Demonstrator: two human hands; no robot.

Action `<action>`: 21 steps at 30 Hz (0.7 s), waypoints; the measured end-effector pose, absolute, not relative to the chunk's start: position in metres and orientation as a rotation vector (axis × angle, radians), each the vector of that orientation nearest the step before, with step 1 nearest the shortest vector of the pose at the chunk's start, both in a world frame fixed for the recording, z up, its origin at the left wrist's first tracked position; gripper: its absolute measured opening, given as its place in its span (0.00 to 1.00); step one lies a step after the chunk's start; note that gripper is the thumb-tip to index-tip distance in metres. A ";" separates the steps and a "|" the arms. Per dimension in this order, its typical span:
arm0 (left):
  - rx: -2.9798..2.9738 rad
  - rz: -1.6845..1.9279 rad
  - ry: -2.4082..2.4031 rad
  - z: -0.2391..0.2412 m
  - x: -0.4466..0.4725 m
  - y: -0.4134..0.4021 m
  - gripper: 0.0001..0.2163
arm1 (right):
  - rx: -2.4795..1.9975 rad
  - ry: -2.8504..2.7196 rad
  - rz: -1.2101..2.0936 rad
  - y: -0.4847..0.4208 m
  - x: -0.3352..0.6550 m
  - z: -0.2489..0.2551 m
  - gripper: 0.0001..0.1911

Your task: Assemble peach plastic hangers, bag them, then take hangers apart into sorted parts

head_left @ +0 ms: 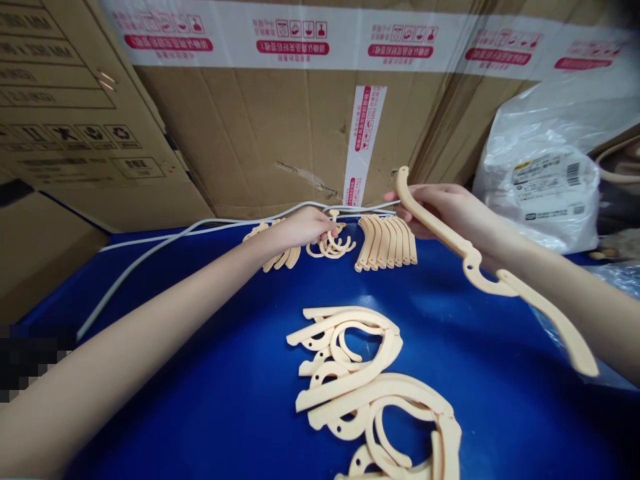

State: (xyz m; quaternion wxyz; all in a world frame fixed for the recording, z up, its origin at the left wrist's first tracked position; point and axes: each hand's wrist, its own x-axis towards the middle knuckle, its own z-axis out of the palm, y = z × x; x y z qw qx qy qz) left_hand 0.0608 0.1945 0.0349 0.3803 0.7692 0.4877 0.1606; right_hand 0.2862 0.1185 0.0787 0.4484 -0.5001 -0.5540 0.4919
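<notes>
My right hand (425, 203) grips a cream plastic folding hanger (435, 223) near its upper end. The hanger hangs unfolded and slants down to the right, two arms joined by a curved middle piece. At the back of the blue surface my left hand (310, 227) pinches a cream hanger hook (336, 237), just over a small pile of similar hooks (327, 252). Beside that pile lies a neat row of curved hanger arms (387, 243). More arms (287, 259) are partly hidden by my left forearm.
Folded hangers (350, 353) lie overlapping in the middle and near front of the blue surface (215, 373). Cardboard boxes (260, 127) wall off the back and left. A white cable (190, 230) runs along the back. A clear plastic bag (545, 173) stands at the right.
</notes>
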 end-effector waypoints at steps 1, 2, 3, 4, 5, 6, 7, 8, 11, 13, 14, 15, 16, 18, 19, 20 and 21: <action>1.961 0.402 1.248 0.034 0.062 0.194 0.14 | -1.238 -1.344 1.230 0.117 0.285 0.078 0.09; 1.963 0.404 1.259 0.034 0.065 0.192 0.14 | -1.238 -1.317 1.245 0.117 0.284 0.078 0.09; 1.970 0.414 1.277 0.035 0.067 0.189 0.15 | -1.237 -1.290 1.258 0.116 0.283 0.078 0.08; 1.982 0.433 1.302 0.035 0.069 0.187 0.17 | -1.236 -1.267 1.272 0.116 0.283 0.078 0.08; 1.999 0.459 1.331 0.037 0.071 0.184 0.18 | -1.233 -1.249 1.286 0.116 0.282 0.078 0.08; 2.020 0.488 1.361 0.038 0.073 0.181 0.19 | -1.230 -1.236 1.293 0.116 0.281 0.078 0.08; 2.043 0.518 1.387 0.039 0.074 0.179 0.20 | -1.232 -1.222 1.295 0.116 0.280 0.077 0.08; 2.066 0.548 1.408 0.039 0.074 0.177 0.21 | -1.233 -1.207 1.293 0.115 0.280 0.076 0.08; 2.104 0.628 1.440 0.039 0.073 0.173 0.21 | -1.229 -1.158 1.297 0.114 0.280 0.073 0.08; 2.094 0.682 1.426 0.039 0.071 0.171 0.22 | -1.218 -1.133 1.291 0.113 0.281 0.072 0.07; 2.079 0.707 1.406 0.041 0.071 0.169 0.22 | -1.210 -1.126 1.274 0.112 0.282 0.072 0.06; 2.066 0.722 1.376 0.043 0.070 0.167 0.21 | -1.200 -1.114 1.249 0.112 0.282 0.072 0.06; 2.029 0.715 1.326 0.047 0.070 0.163 0.23 | -1.184 -1.098 1.207 0.112 0.283 0.073 0.06; 1.833 0.629 1.154 0.057 0.070 0.154 0.30 | -1.129 -1.059 1.083 0.112 0.284 0.075 0.07; 1.672 0.577 1.052 0.064 0.069 0.149 0.31 | -1.097 -1.049 1.015 0.113 0.285 0.075 0.09; 1.504 0.536 0.964 0.070 0.067 0.145 0.30 | -1.071 -1.054 0.949 0.114 0.287 0.076 0.11; 1.360 0.517 0.907 0.076 0.065 0.140 0.26 | -1.054 -1.077 0.889 0.115 0.288 0.075 0.12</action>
